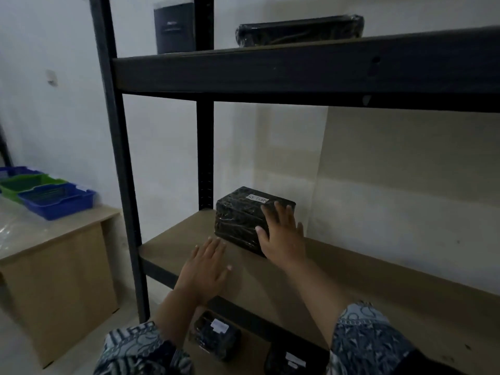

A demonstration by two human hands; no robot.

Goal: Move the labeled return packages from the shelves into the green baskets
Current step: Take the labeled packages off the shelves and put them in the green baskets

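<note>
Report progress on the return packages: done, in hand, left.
Done: nothing shows in the green basket from here. In hand: the right hand lies flat against the package marked RETURN on the middle shelf; the left hand hovers open beside it, not gripping. Left: that package, plus two labeled packages lower down. The two top-shelf items show no label.
</note>
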